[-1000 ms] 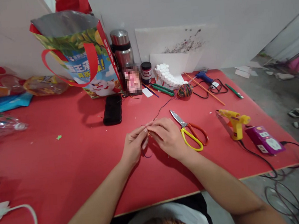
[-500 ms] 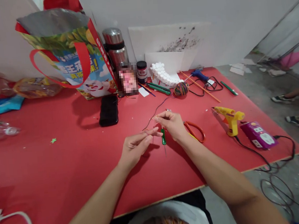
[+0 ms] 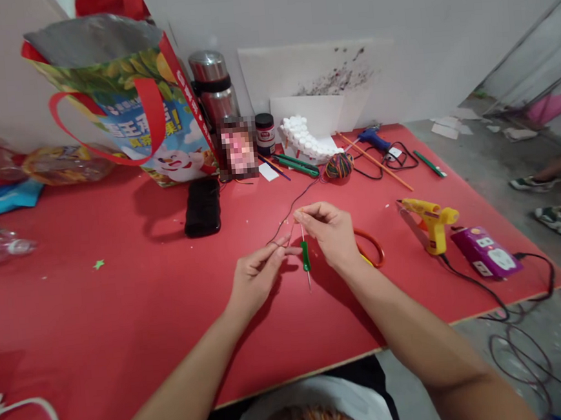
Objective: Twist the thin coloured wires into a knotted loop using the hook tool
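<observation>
Nearer us than the yarn ball (image 3: 339,166), our left hand (image 3: 255,271) and right hand (image 3: 332,237) are now parted, exposing a green-handled tool (image 3: 306,258). Both hands' fingertips pinch yarn (image 3: 292,206), apparently drawing it out.

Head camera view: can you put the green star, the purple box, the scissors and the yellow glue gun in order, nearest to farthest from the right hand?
1. Scissors: just right of the right hand, partly hidden by it.
2. Yellow glue gun: farther right.
3. Purple box: right of the glue gun.
4. Green star: way over left.
</observation>
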